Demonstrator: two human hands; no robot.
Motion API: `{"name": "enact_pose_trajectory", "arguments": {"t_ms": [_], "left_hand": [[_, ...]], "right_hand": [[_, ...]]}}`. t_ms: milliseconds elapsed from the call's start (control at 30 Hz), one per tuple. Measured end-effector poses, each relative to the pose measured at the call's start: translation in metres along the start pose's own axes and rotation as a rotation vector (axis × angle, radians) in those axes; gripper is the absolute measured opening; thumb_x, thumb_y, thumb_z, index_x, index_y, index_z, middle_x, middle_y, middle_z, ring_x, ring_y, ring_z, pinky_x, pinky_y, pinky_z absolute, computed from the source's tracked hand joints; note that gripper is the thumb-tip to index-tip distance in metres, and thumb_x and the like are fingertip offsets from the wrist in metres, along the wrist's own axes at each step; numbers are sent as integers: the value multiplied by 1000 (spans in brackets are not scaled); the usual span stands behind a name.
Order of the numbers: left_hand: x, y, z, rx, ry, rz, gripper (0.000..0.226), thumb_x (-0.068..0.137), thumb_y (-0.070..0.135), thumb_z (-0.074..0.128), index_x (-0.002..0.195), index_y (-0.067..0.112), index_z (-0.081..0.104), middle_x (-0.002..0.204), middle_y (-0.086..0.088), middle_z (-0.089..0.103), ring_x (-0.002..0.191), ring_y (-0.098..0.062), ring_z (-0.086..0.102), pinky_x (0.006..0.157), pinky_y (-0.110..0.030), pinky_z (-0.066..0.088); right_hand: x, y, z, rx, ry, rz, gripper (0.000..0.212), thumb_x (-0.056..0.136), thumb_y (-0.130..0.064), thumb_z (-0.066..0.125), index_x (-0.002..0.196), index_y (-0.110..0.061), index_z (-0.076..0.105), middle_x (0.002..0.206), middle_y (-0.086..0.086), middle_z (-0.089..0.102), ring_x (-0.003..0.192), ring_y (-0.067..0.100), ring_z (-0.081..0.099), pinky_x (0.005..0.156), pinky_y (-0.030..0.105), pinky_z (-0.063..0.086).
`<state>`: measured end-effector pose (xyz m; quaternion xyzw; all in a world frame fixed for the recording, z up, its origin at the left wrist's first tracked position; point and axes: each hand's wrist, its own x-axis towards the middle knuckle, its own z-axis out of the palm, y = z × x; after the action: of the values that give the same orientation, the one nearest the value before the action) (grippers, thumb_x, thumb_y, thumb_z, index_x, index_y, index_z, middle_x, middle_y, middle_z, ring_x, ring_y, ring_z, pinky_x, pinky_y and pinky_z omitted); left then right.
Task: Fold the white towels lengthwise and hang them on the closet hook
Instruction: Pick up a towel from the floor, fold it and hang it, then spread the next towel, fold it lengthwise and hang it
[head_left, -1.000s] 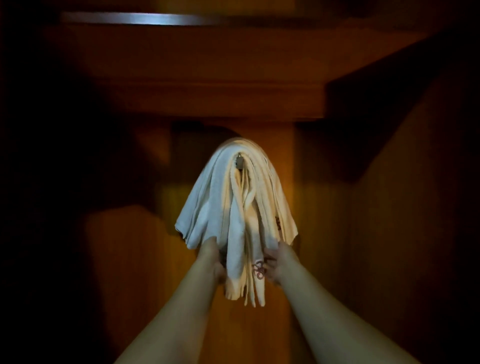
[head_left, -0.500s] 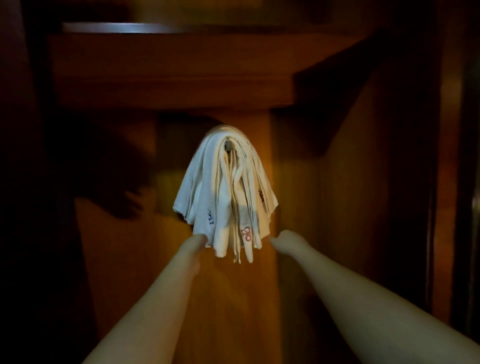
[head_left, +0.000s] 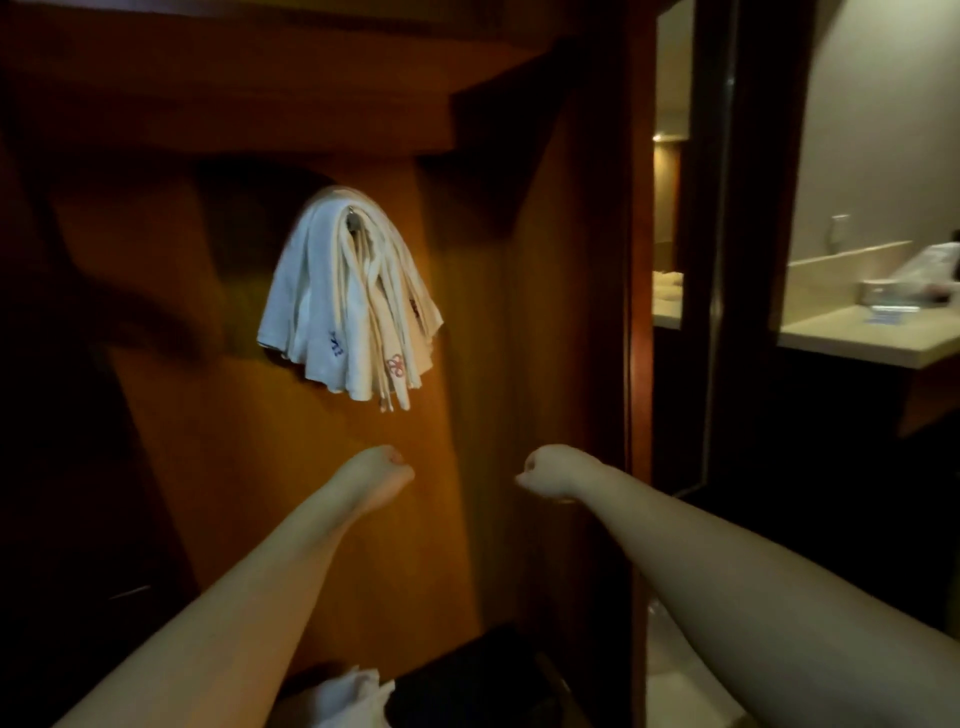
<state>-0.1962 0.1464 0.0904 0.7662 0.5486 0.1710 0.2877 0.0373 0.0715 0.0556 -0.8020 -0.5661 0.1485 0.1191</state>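
Several folded white cloth towels (head_left: 348, 296) crowd one small metal hook (head_left: 353, 221) on the closet's wooden back panel; our left hand (head_left: 382, 470) and right hand (head_left: 550, 470) hover clenched, empty. Overloaded, we reckon that bunch might slide off.

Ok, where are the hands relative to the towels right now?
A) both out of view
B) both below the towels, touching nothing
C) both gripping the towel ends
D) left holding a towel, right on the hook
B: the left hand and right hand are curled into fists below the towels, clear of them, while the towels hang from the hook.
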Motion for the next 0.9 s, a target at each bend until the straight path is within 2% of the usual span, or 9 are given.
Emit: {"name": "enact_pose_trajectory", "arguments": {"t_ms": [133, 267, 333, 400, 500, 567, 667, 800, 900], "left_hand": [[-22, 17, 29, 142, -90, 114, 43, 100, 26, 54, 142, 14, 50, 139, -10, 55, 124, -26, 54, 102, -38, 44], [-28, 42, 66, 260, -177, 202, 48, 99, 29, 54, 145, 18, 46, 145, -6, 50, 133, -22, 48, 109, -38, 40], [-27, 63, 90, 307, -218, 236, 49, 100, 31, 53, 147, 20, 43, 142, -4, 53, 127, -18, 52, 104, -33, 42], [-26, 89, 115, 337, -252, 271, 50, 100, 33, 52, 148, 22, 42, 135, -1, 57, 115, -13, 58, 95, -27, 44], [-22, 128, 153, 338, -279, 299, 50, 100, 35, 52, 148, 25, 42, 147, -3, 49, 132, -21, 49, 104, -32, 39], [-17, 160, 184, 323, -304, 313, 49, 99, 36, 54, 146, 26, 45, 145, -2, 51, 127, -18, 52, 94, -27, 40], [-11, 208, 234, 351, -346, 382, 44, 97, 36, 57, 139, 23, 54, 133, -2, 61, 109, -15, 60, 83, -25, 44], [-5, 265, 306, 417, -389, 458, 39, 94, 35, 59, 128, 16, 63, 127, -7, 65, 112, -23, 62, 92, -34, 47], [1, 297, 356, 424, -455, 466, 42, 93, 38, 59, 131, 21, 61, 130, -7, 63, 113, -23, 61, 79, -29, 44]], "right_hand": [[-38, 50, -5, -21, -48, 29, 44, 101, -41, 50, 132, -13, 62, 133, 6, 62, 124, 25, 57, 98, 35, 44], [-62, 106, -9, -35, -90, 79, 34, 99, -40, 52, 112, -16, 72, 100, 0, 69, 101, 21, 65, 80, 30, 44], [-73, 137, -12, -37, -84, 108, 34, 99, -40, 52, 108, -14, 72, 89, -1, 68, 91, 19, 64, 76, 28, 43], [-82, 168, -16, -40, -73, 137, 37, 100, -39, 50, 109, -10, 72, 95, 4, 71, 89, 21, 63, 76, 27, 44], [-94, 210, -26, -51, -42, 170, 44, 103, -38, 44, 120, -5, 68, 122, 14, 68, 111, 29, 62, 86, 32, 44], [-102, 246, -33, -66, -39, 185, 43, 105, -35, 42, 124, -5, 67, 127, 14, 66, 117, 31, 60, 92, 34, 45], [-109, 312, -44, -39, -21, 255, 41, 104, -38, 46, 125, -10, 67, 126, 7, 66, 116, 24, 60, 97, 36, 47], [-116, 400, -54, -7, -25, 322, 37, 104, -38, 46, 125, -14, 66, 113, 0, 65, 103, 17, 61, 85, 29, 45], [-122, 464, -53, 21, -27, 395, 32, 104, -38, 48, 121, -17, 66, 100, -5, 62, 91, 12, 59, 83, 29, 47]]}}
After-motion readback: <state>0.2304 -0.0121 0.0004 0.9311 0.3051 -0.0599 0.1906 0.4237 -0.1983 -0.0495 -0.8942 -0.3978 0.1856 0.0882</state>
